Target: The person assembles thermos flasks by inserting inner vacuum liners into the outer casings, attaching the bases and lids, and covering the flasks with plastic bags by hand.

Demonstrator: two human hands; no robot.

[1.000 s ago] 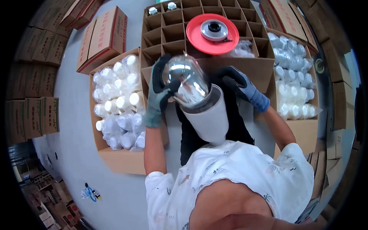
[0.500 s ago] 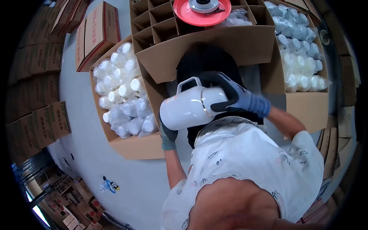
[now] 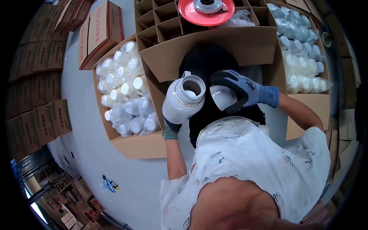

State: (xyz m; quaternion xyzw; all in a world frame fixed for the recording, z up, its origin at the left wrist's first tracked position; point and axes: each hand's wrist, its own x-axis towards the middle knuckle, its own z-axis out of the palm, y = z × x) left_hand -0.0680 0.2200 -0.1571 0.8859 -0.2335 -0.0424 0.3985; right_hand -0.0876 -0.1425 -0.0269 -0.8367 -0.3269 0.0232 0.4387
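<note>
A white thermos jug with a gold ring near its neck is tilted with its mouth toward me. Something white shows inside the mouth, too small to name. My left hand, in a grey-green glove, is closed on the jug from below and partly hidden by it. To the right, apart from the jug, a white cup-shaped lid is in the grip of my right hand, which wears a grey-blue and black glove. Both hands are over my lap.
Ahead stands a divided carton with a red plate bearing a grey round part on top. Open cartons of wrapped white bottles stand at left and right. A closed carton lies farther left.
The lid has come off the jug and moved right in my right hand. My left hand has turned the jug so its open mouth faces up toward me.
</note>
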